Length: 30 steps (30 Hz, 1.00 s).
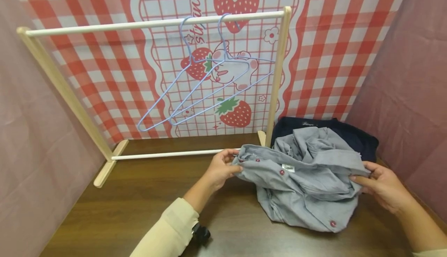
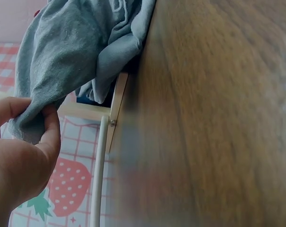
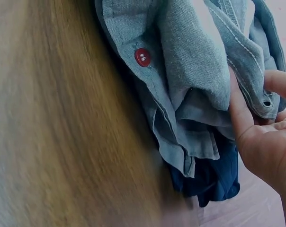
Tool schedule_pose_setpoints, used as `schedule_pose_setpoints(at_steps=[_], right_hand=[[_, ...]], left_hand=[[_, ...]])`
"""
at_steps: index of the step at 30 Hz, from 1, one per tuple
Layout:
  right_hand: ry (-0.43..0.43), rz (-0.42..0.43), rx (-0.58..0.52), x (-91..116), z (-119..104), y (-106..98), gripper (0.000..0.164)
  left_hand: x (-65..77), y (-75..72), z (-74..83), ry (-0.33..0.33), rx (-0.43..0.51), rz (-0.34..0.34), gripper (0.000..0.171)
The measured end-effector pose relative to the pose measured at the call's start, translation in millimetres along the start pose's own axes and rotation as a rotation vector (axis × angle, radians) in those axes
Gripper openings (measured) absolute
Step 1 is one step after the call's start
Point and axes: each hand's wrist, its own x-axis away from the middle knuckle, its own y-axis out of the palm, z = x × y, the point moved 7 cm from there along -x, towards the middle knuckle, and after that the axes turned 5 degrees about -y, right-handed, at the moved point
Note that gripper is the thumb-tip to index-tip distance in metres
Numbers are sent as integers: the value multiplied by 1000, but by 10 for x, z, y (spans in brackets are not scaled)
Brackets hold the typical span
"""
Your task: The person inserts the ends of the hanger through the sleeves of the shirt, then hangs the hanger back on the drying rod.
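Garment of grey woven cloth with round dark red buttons [image 1: 307, 199] sits bunched above the brown wood-grain tabletop [image 1: 157, 199], to the right of the rack and in front of a folded navy cloth garment [image 1: 363, 137], which it partly covers. The left hand [image 1: 220, 168] pinches its left edge between thumb and fingers. The right hand [image 1: 385, 189] grips its right edge, thumb on the near side. Both hands are therefore clamped on the same piece, well apart from each other, with the cloth spanning between them. A small white label [image 1: 288, 168] shows on the inside of the grey cloth, beside one button. How much of its weight rests below cannot be told.

The rack of pale wooden posts and white rods [image 1: 278, 71] stands upright on the tabletop. From its top rod hang two lavender-blue wire hangers [image 1: 195, 92], both bare and near the right post. A red-and-white checked backdrop printed with strawberries [image 1: 335, 51] hangs behind. The left forearm wears a cream sleeve [image 1: 167, 230]; a black device [image 1: 201, 233] is at its cuff.
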Motion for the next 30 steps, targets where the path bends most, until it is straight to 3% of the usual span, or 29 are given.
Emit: schedule_pose_setpoints(at_steps=[12,21,30], right_hand=[[46,1,146,-108,16,304,47],[84,0,237,-179,71,521,43],[108,45,273,-234,141,726,37]], left_hand=[[121,-240,110,56,14,-15,48],[156,-495,82,-11,2,89,54],[239,-699,120,1,6,127,54]])
